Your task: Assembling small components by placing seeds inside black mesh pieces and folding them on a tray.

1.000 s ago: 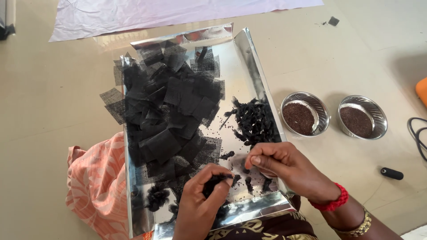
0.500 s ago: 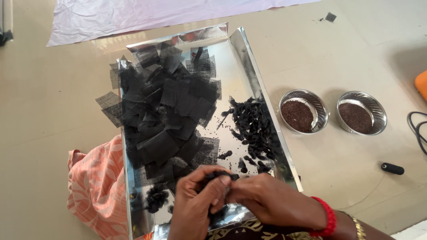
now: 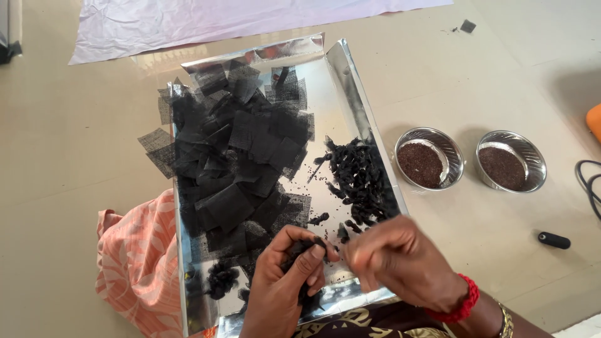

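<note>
A shiny metal tray (image 3: 350, 87) lies on the floor, holding a heap of black mesh squares (image 3: 241, 150) on its left and a pile of small black bundles (image 3: 362, 181) on its right. My left hand (image 3: 285, 281) is over the tray's near end, fingers closed around a black mesh bundle (image 3: 299, 250). Just right of it, my right hand (image 3: 394, 260), with a red bangle at the wrist, has its fingertips pinched together close to the bundle; it is blurred.
Two small steel bowls (image 3: 431, 164) (image 3: 510, 159) of dark brown grains stand right of the tray. A black cylinder (image 3: 554, 240) and a cable (image 3: 588, 184) lie further right. Orange patterned cloth (image 3: 134, 263) lies left, white sheet (image 3: 206, 22) at the back.
My right hand went from beside the black pile to the left hand, met it over the bundle, then pulled slightly right. The left hand stayed holding the bundle.
</note>
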